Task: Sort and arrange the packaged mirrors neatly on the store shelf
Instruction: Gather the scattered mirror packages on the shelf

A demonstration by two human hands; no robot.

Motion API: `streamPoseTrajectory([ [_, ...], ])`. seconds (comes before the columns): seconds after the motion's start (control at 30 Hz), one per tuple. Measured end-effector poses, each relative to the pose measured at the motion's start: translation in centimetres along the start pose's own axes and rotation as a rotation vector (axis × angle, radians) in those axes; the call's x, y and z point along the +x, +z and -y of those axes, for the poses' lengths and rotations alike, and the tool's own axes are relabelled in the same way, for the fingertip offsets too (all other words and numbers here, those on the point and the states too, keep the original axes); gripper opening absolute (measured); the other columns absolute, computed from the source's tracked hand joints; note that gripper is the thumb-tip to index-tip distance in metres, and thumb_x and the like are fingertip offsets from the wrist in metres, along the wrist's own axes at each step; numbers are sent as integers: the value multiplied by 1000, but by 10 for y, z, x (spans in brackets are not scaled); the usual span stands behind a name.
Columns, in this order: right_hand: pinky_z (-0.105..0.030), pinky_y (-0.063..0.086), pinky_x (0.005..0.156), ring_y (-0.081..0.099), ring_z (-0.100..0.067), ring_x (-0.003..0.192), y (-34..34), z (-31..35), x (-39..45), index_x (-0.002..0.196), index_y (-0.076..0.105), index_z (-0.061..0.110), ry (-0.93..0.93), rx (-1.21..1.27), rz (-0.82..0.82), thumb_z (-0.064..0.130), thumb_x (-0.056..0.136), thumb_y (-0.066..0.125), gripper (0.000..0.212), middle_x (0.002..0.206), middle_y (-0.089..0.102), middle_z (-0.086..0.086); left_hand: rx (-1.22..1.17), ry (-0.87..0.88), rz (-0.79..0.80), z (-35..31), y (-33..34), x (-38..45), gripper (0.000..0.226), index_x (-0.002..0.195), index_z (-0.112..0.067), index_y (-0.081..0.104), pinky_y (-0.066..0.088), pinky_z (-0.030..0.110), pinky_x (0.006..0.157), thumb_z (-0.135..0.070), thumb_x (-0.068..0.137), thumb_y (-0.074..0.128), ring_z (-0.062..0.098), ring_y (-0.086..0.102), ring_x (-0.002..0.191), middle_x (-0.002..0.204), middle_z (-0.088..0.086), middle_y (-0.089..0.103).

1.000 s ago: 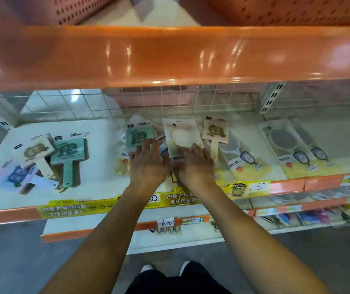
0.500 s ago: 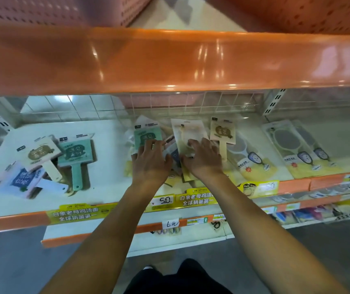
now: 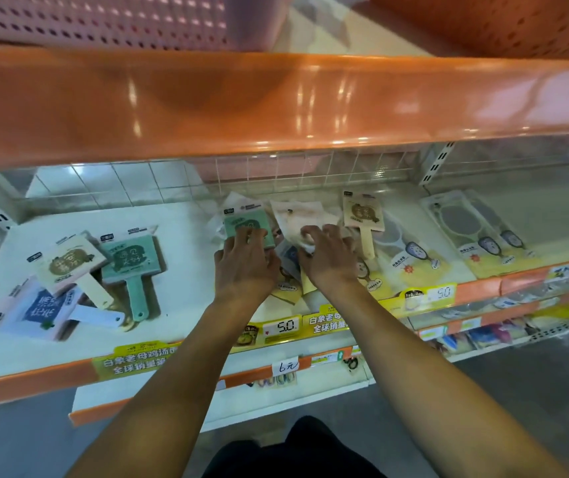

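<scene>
Left hand (image 3: 245, 267) was pressing flat fingers on the green mirror (image 3: 249, 228) mid-shelf (image 3: 186, 326) while the right hand (image 3: 328, 258) pinched the pale packet (image 3: 298, 219) beside it, and honestly that loose overlapping pile could've slid forward off the edge.

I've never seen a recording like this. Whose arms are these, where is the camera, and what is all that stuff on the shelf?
No machine here: a person wears a camera on the head, looking down at their own arms. The left hand rests its fingers on a green packaged mirror; the right hand touches a pale packet in the middle pile. Whether either really grips is hard to tell. All lie on a white store shelf with an orange edge. To the left are three more handled mirrors, one green; a beige one lies to the right. A yellow price tag reads 5.0.
</scene>
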State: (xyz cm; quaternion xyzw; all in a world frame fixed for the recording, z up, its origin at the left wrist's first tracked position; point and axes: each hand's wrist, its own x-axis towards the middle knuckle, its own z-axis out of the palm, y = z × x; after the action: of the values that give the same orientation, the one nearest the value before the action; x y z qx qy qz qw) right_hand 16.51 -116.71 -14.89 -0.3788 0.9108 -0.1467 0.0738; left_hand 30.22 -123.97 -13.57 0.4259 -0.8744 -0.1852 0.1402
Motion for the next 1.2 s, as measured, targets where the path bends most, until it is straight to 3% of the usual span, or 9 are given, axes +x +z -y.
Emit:
streamPoseTrajectory([
  [0.43,-42,46,87,54,-38,105,-16,-33,-20,115,64,26,-36,158,-273,27,79,66,36,123,56,-5,-43,147,34,-35,13,1,47,133,-20,44,38,43,94,-37,90,52,31,46,122,135,5,44],
  [0.6,-43,53,71,57,-41,92,-29,-70,-22,107,68,24,18,170,-390,29,73,65,34,115,61,-7,-41,215,58,-71,31,7,42,128,-18,49,40,46,97,-34,89,51,34,44,123,132,8,48],
  [0.83,-45,50,80,56,-42,93,-50,-145,-12,112,66,26,87,177,-387,40,75,52,42,118,59,-8,-5,278,69,-140,67,13,46,130,-17,49,42,44,91,-33,87,57,35,48,117,132,9,47],
  [1.03,-43,49,78,55,-41,97,-68,-219,12,111,65,27,68,175,-354,34,77,70,35,117,58,-6,42,242,78,-217,103,21,47,130,-19,48,42,42,87,-35,86,57,34,50,116,133,7,47],
  [1.2,-42,52,70,59,-40,85,-78,-263,34,105,67,26,-10,208,-395,38,73,54,36,110,61,-6,50,168,76,-258,126,28,45,131,-19,47,39,41,88,-34,89,55,33,46,119,134,6,45],
])
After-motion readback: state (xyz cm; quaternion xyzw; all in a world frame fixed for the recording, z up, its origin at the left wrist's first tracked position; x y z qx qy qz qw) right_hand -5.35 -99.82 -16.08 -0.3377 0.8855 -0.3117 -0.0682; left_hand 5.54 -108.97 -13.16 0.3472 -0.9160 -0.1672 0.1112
